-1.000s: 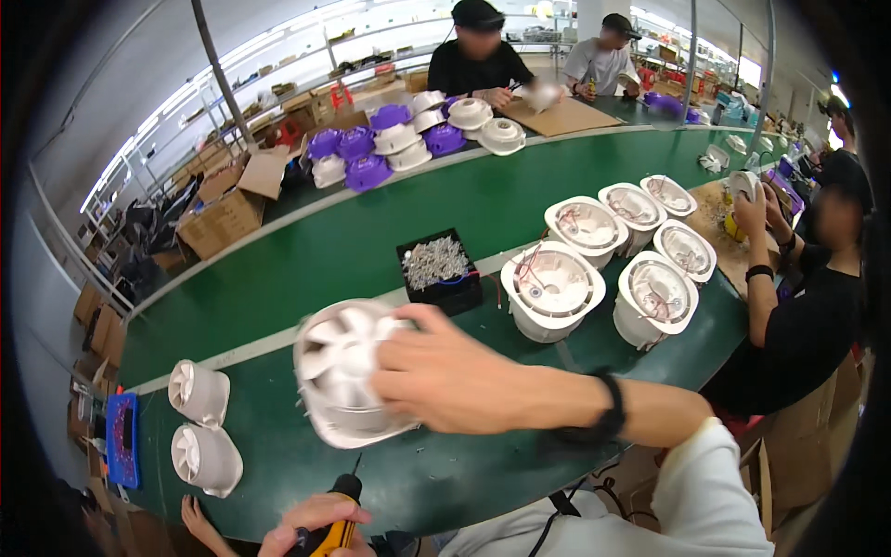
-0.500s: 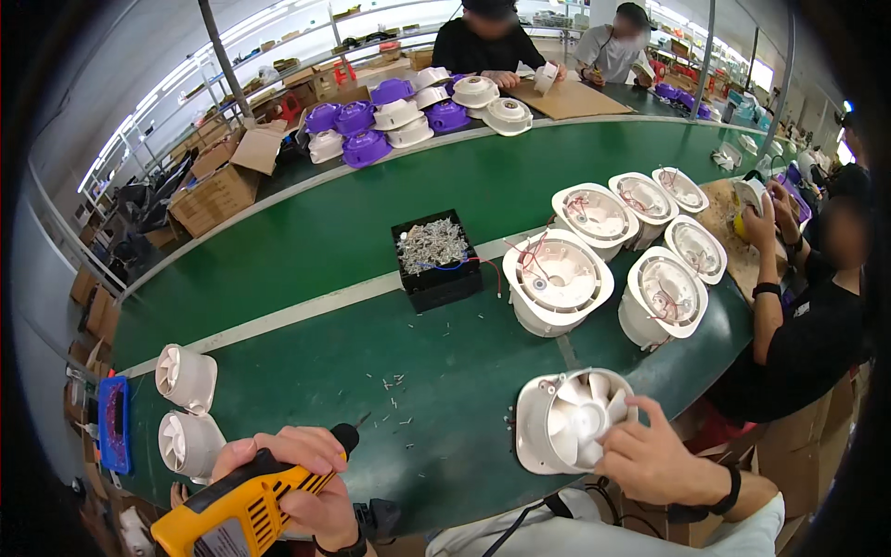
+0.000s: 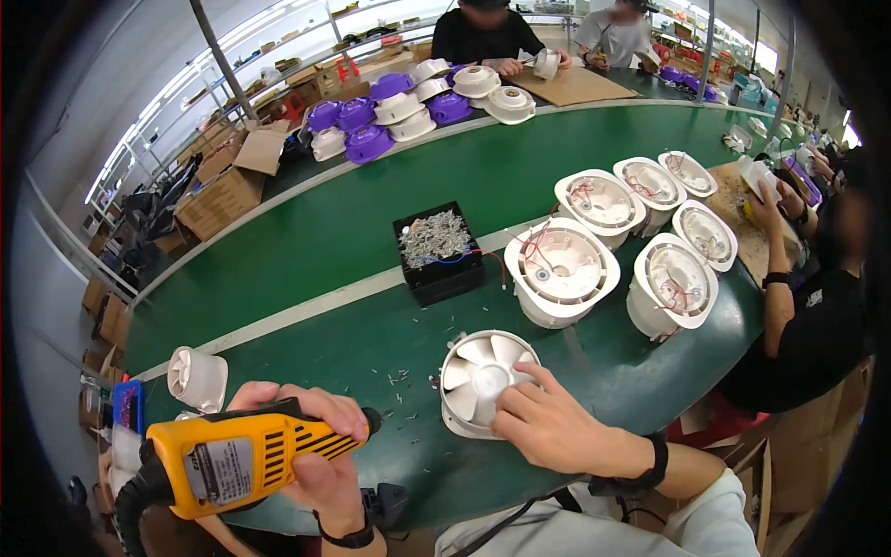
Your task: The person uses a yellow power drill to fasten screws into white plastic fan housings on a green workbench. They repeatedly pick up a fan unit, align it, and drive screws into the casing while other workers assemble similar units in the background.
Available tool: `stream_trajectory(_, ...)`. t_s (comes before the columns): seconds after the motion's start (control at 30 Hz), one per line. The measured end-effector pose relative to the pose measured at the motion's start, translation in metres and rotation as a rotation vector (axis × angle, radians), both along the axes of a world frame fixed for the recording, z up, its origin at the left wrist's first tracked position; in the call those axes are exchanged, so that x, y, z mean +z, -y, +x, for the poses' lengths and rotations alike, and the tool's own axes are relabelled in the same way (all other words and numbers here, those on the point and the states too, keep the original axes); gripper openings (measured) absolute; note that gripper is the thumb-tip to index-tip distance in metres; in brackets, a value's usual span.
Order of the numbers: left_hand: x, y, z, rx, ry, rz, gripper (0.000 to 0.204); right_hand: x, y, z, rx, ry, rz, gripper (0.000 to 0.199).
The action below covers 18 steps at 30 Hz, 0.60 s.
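A yellow-and-black electric screwdriver lies in the grip of my left hand, its dark nose toward the right. To its right, a round white fan rests on the green table with its blades facing up. My right hand has its bent fingers on the near right of the fan, over the blades and hub; some fingertips are hidden. Loose screws are scattered between the screwdriver and the fan. At the left stands another white fan, with part of a further one hidden behind the screwdriver.
Beyond the fan sits a black box heaped with screws. Several white housings with red wires stand at the right. Purple and white housings are piled at the far side. A co-worker sits at the right, others work across. A blue tray is far left.
The fan and my right hand have moved left toward the middle, and the fan now faces more upward. My left hand has brought the screwdriver slightly right and levelled it.
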State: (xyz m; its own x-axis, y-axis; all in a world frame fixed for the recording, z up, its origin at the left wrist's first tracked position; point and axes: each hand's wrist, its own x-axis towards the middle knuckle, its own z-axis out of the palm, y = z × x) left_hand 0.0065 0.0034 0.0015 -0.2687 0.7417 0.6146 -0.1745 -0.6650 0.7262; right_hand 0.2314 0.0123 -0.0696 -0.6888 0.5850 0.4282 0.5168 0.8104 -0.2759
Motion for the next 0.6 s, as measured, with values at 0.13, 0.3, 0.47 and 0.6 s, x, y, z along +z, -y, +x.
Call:
stream_trajectory(0.13, -0.006, 0.003, -0.003, -0.056, 0.030, -0.097, 0.079, 0.010, -0.016, -0.003, 0.037, -0.074, -0.120, 0.025)
stream_trajectory(0.3, -0.018, -0.011, 0.017, -0.080, 0.016, -0.083, 0.089, 0.013, -0.049, -0.023, -0.134, -0.134, 0.005, 0.045)
stream_trajectory(0.47, -0.032, -0.018, 0.022, -0.157, 0.011, -0.090, 0.085, -0.002, -0.064, -0.041, -0.182, -0.051, 0.009, 0.049)
stream_trajectory(0.6, -0.037, -0.017, 0.022, -0.129, 0.019, -0.089, 0.090, -0.007, -0.068, -0.040, -0.170, -0.070, 0.007, 0.049)
